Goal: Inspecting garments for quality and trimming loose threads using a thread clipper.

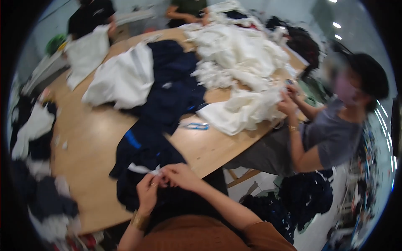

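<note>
My left hand [147,193] and my right hand [181,175] meet at the near edge of the table, fingers pinched together. Between their fingertips is a narrow white fabric strip [140,168], one end of it pointing left. Blur hides exactly how each finger grips it. Under and beyond my hands lies a dark navy garment [150,144] with a bright blue patch, its near part hanging toward my lap. A pair of blue thread snips [197,126] rests on the wood to the right of the garment.
The wooden table [90,167] carries more navy cloth [171,79], a white garment [125,79] and a large white heap [243,50]. A co-worker [335,129] at the right handles white cloth. Two people stand at the far side. Dark cloth piles [305,192] lie on the floor.
</note>
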The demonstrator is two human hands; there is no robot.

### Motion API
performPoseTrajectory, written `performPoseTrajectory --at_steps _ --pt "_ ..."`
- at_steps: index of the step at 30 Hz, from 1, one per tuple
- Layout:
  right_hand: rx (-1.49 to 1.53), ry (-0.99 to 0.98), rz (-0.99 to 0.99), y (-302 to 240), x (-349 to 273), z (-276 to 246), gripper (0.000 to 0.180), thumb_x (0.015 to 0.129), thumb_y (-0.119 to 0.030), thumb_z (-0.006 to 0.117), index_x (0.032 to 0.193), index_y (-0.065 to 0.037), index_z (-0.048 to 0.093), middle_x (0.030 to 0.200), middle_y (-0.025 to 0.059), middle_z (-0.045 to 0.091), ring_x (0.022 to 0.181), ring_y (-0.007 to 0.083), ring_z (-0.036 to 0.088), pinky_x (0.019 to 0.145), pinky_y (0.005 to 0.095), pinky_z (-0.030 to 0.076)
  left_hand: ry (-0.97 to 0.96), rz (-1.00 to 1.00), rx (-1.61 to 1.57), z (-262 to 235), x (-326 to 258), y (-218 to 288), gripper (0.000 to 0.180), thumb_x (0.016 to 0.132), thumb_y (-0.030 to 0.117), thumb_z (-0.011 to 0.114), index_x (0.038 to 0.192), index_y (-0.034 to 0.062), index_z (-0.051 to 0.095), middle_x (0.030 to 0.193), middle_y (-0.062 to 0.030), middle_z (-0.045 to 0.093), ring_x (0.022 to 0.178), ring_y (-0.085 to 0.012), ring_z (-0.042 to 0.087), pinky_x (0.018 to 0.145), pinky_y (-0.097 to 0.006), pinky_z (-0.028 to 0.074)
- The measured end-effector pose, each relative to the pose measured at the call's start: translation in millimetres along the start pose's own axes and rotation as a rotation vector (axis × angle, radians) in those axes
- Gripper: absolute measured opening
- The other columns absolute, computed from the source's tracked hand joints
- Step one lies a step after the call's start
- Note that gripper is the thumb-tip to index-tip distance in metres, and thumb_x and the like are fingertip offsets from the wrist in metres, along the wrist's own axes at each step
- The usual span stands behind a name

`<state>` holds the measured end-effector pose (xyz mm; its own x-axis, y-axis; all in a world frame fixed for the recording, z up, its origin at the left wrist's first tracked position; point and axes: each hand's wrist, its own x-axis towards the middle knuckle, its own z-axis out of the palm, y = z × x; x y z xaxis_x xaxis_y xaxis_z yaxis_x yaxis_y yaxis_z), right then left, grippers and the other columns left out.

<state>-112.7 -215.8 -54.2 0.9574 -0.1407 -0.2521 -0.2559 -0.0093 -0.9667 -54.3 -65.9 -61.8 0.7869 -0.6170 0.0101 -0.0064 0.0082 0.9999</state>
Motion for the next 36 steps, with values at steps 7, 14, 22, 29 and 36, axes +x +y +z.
performPoseTrajectory --at_steps 7,14,22,29,36 --pt "0.773 -0.033 0.118 2 -6 0 0.036 0.088 -0.012 0.049 0.122 -0.003 0.054 0.075 -0.0017 0.055 0.06 0.0051 0.046 0.055 0.0205 0.038 -0.066 -0.309 -0.318 -7 15 0 0.02 0.091 0.013 0.051 0.09 -0.0034 0.062 0.065 -0.0037 0.055 0.055 -0.0097 0.055 0.055 -0.022 0.049" --pt "-0.614 0.259 -0.414 -2 -8 14 0.016 0.087 -0.012 0.055 0.101 -0.006 0.056 0.083 0.0149 0.057 0.073 0.0349 0.058 0.06 0.0378 0.046 -0.267 -0.36 -0.198 -25 24 7 0.018 0.089 0.012 0.056 0.086 -0.004 0.062 0.065 -0.0035 0.057 0.053 -0.0087 0.056 0.052 -0.021 0.05" --pt "-0.349 -0.117 -0.107 -39 -28 -34 0.026 0.083 -0.016 0.061 0.066 0.001 0.053 0.086 0.0048 0.053 0.08 0.0147 0.051 0.069 0.0242 0.039 -0.272 -0.249 -0.176 -26 20 -1 0.016 0.088 0.011 0.057 0.088 -0.0032 0.064 0.066 -0.0044 0.06 0.058 -0.0089 0.059 0.054 -0.02 0.049" --pt "0.701 -0.115 -0.189 -62 -3 -36 0.029 0.092 -0.02 0.046 0.067 -0.007 0.039 0.066 0.0034 0.045 0.067 0.017 0.049 0.078 0.0337 0.044 -0.386 -0.178 -0.144 -20 21 34 0.012 0.089 0.01 0.054 0.086 -0.0018 0.055 0.065 -0.0055 0.06 0.057 -0.0094 0.059 0.051 -0.021 0.047" --pt "0.766 0.276 -0.107 -62 20 -89 0.036 0.097 -0.026 0.038 0.064 -0.012 0.034 0.054 -0.0033 0.024 0.046 0.0083 0.022 0.048 0.0264 0.025 -0.344 0.166 0.527 -37 24 23 0.015 0.09 0.015 0.053 0.087 0.0004 0.052 0.059 -0.0094 0.054 0.058 -0.0198 0.06 0.05 -0.029 0.046"
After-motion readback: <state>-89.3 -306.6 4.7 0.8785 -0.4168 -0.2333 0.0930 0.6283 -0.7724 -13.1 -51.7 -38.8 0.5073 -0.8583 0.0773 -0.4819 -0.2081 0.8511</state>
